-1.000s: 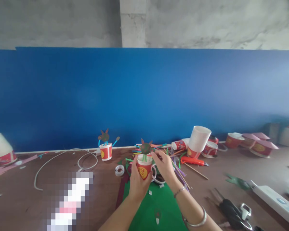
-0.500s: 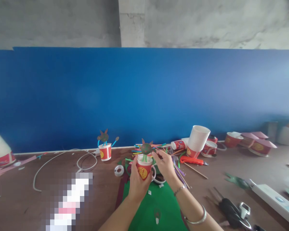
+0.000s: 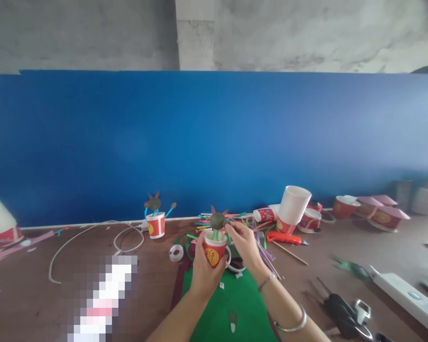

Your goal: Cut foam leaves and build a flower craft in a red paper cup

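Note:
My left hand (image 3: 206,273) is wrapped round a red and white paper cup (image 3: 215,251), holding it upright above the green sheet (image 3: 224,304). A brown paper animal head (image 3: 217,220) with pointed ears rises over the cup's rim on green stems. My right hand (image 3: 244,241) pinches at the right of the head, where a small brown paper piece (image 3: 227,223) shows at the fingertips; what joins it below is partly hidden. A similar finished-looking cup figure (image 3: 156,224) with blue stems stands to the left. A roll of clear tape (image 3: 176,252) lies nearby.
Coloured pipe cleaners (image 3: 205,222) lie behind the hands. To the right are a tall stack of paper cups (image 3: 294,209), an orange utility knife (image 3: 284,237), a wooden stick (image 3: 290,252), scissors (image 3: 345,308) and a white power strip (image 3: 410,297). A white cable (image 3: 52,261) curls at left. A blue partition (image 3: 214,142) stands behind.
The cup and head have shifted very slightly right, with both hands keeping much the same hold. A dark shape has appeared above the partition at the upper right.

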The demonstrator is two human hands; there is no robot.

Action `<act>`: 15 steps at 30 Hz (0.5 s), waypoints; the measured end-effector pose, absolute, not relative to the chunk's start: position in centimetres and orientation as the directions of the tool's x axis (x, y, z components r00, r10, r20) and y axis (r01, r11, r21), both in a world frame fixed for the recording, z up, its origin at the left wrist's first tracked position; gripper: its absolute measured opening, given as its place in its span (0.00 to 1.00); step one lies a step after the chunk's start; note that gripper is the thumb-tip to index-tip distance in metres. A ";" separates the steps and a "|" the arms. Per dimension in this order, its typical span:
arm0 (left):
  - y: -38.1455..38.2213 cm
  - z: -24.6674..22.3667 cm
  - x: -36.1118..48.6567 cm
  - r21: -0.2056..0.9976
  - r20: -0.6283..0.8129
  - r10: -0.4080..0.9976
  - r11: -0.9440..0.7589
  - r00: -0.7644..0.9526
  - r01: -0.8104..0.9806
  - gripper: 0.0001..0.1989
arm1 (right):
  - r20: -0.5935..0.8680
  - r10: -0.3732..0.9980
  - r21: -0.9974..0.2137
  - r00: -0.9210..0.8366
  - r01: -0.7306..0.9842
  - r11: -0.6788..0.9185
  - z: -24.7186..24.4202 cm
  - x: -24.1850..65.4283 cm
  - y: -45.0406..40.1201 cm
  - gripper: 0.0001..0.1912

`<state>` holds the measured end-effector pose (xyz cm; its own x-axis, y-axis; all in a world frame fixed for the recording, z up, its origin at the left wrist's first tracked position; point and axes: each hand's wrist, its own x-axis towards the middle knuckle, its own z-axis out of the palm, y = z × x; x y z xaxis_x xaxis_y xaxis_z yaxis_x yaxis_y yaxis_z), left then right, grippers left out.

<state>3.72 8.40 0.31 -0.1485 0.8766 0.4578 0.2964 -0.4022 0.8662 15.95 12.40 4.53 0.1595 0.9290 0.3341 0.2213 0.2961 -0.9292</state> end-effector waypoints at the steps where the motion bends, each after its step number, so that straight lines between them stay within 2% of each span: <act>1: 8.4 0.4 3.7 0.868 0.459 0.877 -0.408 -0.143 0.285 0.37 | 0.328 0.931 -0.933 0.163 0.209 0.292 4.5 15.9 12.4 0.17; 10: 8.4 0.2 3.8 0.862 0.455 0.886 -0.411 -0.095 0.297 0.36 | 0.385 0.906 -0.910 0.178 0.236 0.340 4.5 16.0 12.3 0.14; 15: 8.4 0.3 3.8 0.881 0.424 0.893 -0.367 -0.152 0.300 0.37 | 0.392 0.905 -0.890 0.162 0.313 0.330 4.8 16.0 12.3 0.17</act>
